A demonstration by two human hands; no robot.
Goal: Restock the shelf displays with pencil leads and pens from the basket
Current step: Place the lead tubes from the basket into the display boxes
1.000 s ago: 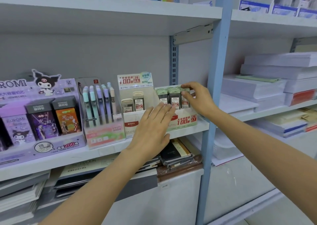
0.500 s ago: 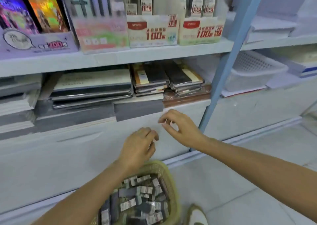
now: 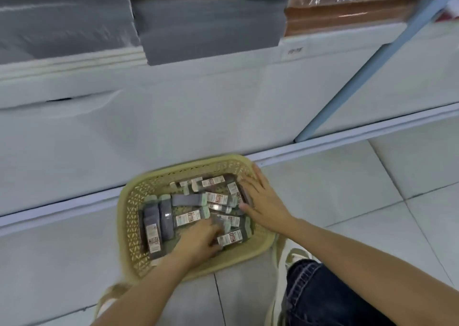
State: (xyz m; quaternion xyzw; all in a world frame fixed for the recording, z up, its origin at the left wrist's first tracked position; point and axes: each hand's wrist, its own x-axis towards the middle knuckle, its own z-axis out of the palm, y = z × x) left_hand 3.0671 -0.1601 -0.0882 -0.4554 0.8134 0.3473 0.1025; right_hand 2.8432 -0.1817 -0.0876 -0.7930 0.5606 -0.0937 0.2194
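Down on the tiled floor, the basket sits right against the white base of the shelf unit, and both hands are inside it. It is a tan lattice basket holding a loose heap of pencil lead packs: slim dark cases with white-and-red labels, all lying flat.

Two packs at the basket's left side lie side by side, long axes running from near to far and labelled ends toward the person. Most of the rest lie crosswise, long axes roughly left to right and a little tilted, some overlapping.

The left hand is at the near middle of the heap with its fingers curled down among the packs. Blur hides whether they grasp one, so I cannot tell. The right hand lies at the basket's right side, fingers straight and spread, resting on the packs there and reaching to the far rim, released and grasping nothing.

A blue upright rises at the right. Grey stacks lie on the shelf above.
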